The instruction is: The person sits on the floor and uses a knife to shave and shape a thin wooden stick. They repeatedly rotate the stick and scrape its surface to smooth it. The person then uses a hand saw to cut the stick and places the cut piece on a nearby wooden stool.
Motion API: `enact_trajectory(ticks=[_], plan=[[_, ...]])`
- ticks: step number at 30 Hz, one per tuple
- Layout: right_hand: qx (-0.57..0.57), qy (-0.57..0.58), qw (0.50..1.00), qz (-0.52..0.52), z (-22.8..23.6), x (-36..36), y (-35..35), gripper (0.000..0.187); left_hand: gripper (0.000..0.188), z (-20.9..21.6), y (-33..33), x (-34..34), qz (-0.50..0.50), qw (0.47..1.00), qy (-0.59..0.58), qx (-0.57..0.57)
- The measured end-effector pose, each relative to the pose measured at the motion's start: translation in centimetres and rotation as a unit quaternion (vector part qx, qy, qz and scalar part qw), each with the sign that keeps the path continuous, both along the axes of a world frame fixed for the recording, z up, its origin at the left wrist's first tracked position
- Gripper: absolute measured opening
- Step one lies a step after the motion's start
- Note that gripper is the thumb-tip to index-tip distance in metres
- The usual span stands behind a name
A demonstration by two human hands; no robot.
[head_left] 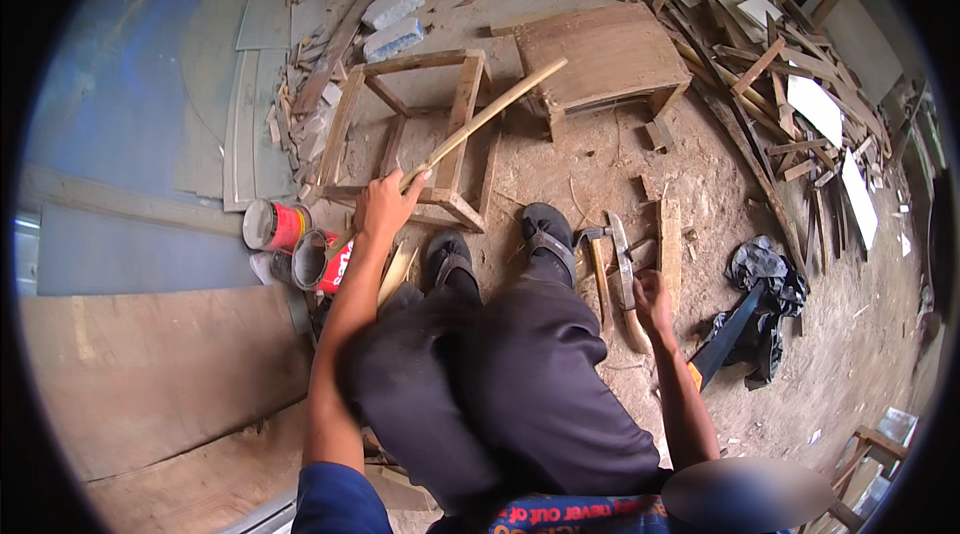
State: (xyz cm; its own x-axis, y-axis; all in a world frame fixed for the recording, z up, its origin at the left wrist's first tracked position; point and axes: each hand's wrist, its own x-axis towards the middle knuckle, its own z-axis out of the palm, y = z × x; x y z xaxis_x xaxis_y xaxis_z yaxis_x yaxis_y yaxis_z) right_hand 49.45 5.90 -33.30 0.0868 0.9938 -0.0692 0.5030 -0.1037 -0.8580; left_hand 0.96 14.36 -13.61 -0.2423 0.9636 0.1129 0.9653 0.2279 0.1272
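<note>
My left hand (383,206) is closed around a long thin wooden strip (497,106), which slants up and to the right over a wooden frame (460,119). My right hand (653,302) is low over the ground with its fingers curled; what it holds, if anything, I cannot make out. Just left of it lies a large knife (621,256) with a wooden handle. A hammer (599,279) rests beside the knife. Above and right of my right hand is a short wooden board (669,239).
A wooden stool-like box (604,54) stands ahead. Paint cans (318,264) sit at the left. At the right are a dark cloth (765,284), a saw (727,336) and a pile of scrap wood (790,104). Plywood sheets (165,364) lie at lower left.
</note>
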Motion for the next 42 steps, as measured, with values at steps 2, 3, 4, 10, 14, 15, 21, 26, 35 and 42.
enact_trajectory(ticks=[2, 3, 4, 10, 14, 15, 21, 26, 35, 42], plan=[[-0.010, -0.070, 0.997, -0.009, -2.8, 4.2, -3.0, 0.031, 0.061, -0.8, -1.0, -0.7, -0.018, 1.000, 0.021, 0.004], [0.018, -0.174, 0.984, -0.046, -4.5, 6.6, -5.2, 0.034, 0.060, -1.2, -1.3, -1.0, -0.034, 0.999, 0.026, 0.016], [0.046, -0.272, 0.958, -0.080, -5.8, 8.2, -7.5, 0.037, 0.059, -1.5, -1.6, -1.5, -0.049, 0.998, 0.034, 0.027], [-0.152, -0.453, 0.848, -0.229, -8.3, 12.6, -16.8, 0.052, 0.053, 0.2, -0.9, 1.1, -0.068, 0.993, 0.078, 0.065], [-0.214, -0.438, 0.833, -0.262, -9.2, 12.1, -17.8, 0.051, 0.045, -0.3, 0.2, 2.5, -0.126, 0.988, 0.037, 0.076], [-0.249, -0.432, 0.821, -0.277, -9.0, 11.8, -17.8, 0.052, 0.039, -0.3, 0.6, 3.3, -0.133, 0.989, 0.002, 0.070], [-0.350, -0.382, 0.816, -0.255, -10.8, 13.6, -19.7, 0.055, 0.029, -2.0, 2.2, 3.7, -0.129, 0.982, -0.107, 0.086], [-0.219, -0.290, 0.888, -0.281, -10.9, 14.0, -19.9, 0.045, 0.028, -3.0, 2.5, 3.4, -0.169, 0.970, -0.112, 0.133], [-0.003, 0.082, 0.920, -0.382, -1.3, 7.9, -13.5, 0.039, 0.031, -4.4, 5.4, 5.5, -0.191, 0.957, -0.136, 0.171], [0.075, 0.215, 0.953, -0.203, 14.3, 0.3, -4.9, 0.024, 0.028, -4.7, 12.3, 7.1, -0.258, 0.933, -0.145, 0.206]])
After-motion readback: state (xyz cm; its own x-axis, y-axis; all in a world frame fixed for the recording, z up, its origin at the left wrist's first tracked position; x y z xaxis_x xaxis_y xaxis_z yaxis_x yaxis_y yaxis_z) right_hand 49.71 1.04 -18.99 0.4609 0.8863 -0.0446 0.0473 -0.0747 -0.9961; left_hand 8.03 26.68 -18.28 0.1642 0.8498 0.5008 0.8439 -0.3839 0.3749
